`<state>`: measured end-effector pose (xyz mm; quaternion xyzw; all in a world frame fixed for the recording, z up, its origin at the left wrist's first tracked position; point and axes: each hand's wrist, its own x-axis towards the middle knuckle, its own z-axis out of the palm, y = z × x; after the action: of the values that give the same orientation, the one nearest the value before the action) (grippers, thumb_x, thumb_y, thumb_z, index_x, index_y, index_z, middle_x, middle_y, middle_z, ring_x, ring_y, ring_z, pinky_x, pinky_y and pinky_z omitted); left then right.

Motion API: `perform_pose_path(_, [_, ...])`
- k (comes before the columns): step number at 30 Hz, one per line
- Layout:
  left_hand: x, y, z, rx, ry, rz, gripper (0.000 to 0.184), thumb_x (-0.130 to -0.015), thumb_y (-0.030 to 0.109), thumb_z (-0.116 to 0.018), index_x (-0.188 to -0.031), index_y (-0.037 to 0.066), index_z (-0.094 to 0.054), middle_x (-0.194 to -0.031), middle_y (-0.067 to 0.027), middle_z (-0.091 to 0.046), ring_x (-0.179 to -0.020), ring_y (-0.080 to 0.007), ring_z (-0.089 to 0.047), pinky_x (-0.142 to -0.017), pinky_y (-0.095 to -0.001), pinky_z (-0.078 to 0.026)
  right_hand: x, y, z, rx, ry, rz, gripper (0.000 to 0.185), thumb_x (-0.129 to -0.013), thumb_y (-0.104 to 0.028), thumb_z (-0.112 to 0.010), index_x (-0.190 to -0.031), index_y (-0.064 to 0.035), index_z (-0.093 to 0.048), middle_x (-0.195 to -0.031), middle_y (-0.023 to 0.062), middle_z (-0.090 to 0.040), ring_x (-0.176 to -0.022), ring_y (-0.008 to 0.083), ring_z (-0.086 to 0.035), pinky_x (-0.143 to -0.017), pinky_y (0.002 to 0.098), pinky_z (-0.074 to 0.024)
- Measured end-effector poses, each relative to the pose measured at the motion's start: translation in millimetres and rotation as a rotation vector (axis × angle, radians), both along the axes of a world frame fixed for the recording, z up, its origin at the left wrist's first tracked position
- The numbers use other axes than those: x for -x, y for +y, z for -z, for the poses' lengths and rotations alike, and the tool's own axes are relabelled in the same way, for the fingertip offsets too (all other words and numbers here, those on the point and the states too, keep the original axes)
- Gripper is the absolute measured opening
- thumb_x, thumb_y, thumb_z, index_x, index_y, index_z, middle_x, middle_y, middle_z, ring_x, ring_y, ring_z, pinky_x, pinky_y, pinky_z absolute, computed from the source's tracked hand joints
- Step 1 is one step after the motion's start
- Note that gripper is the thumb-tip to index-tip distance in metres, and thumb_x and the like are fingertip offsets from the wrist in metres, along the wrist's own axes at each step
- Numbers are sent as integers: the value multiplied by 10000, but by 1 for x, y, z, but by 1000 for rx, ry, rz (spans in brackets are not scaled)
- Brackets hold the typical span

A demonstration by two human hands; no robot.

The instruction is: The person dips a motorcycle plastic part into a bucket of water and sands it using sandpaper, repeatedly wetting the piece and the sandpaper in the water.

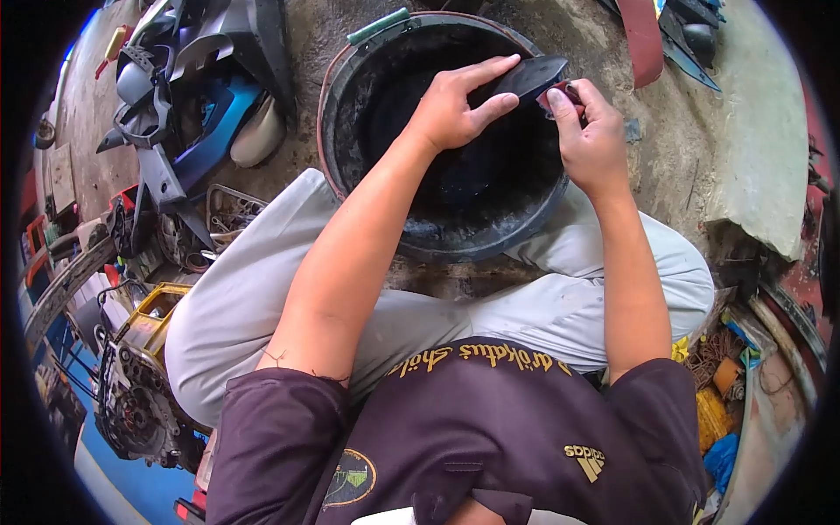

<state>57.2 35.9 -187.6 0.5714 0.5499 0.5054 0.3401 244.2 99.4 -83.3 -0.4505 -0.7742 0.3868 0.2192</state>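
My left hand (464, 103) grips a dark, smooth plastic panel (535, 75), fingers stretched along its upper side and thumb at its lower edge. The panel is tilted over the far right part of a large black tub (516, 229). Pinched between the thumb and fingers of my right hand (592, 136) is a small dark red piece of sandpaper (549, 98), close against the panel's right end. My fingers hide part of it, so whether it touches the panel is hard to tell. The tub's inside is dark and looks wet.
Motorcycle fairing parts (206, 114) lie on the floor at the left, with an engine part (140, 411) nearer me. A red panel (643, 39) lies at the far right, beside a pale slab (757, 131). A green-handled tub grip (378, 26) sits on the rim.
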Motion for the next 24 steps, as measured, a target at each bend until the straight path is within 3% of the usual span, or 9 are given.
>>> perform_pose_path(7, [3,3,1,-25,-14,-1,533,-899,324,-750,-1371,97,-656,-1361,-194,-661,-1277,-357,-631,-1104,-421,-471,8,-1,4,-144,-38,-26,127,-967,-138,-672,-956,-14,-696,-828,157,-739,-690,248,-712,-645,354,-536])
perform_pose_path(11, [3,5,0,-19,16,-7,555,-882,321,-772,-1370,83,-654,-1361,-196,-660,-1275,-351,-634,-1100,-417,-475,10,5,3,-38,-13,47,132,-966,-146,-683,-949,-16,-696,-800,147,-732,-680,230,-711,-632,346,-524])
perform_pose_path(16, [5,3,3,-19,37,20,605,-851,336,-799,-1379,82,-646,-1381,-198,-646,-1286,-359,-624,-1105,-416,-472,8,1,1,-105,-29,42,145,-971,-157,-682,-941,-16,-693,-781,144,-723,-682,227,-707,-636,347,-519])
perform_pose_path(21, [3,1,4,-73,145,48,779,-782,384,-847,-1431,50,-576,-1422,-217,-603,-1285,-396,-600,-1106,-426,-473,2,9,7,-23,-26,54,146,-969,-169,-683,-969,-24,-705,-779,138,-721,-684,216,-703,-640,342,-516])
perform_pose_path(24, [9,2,5,-27,118,85,744,-808,363,-824,-1435,52,-573,-1421,-219,-603,-1293,-399,-592,-1110,-423,-469,1,7,12,0,10,-44,148,-972,-171,-678,-984,-28,-716,-775,129,-721,-666,187,-681,-635,331,-510])
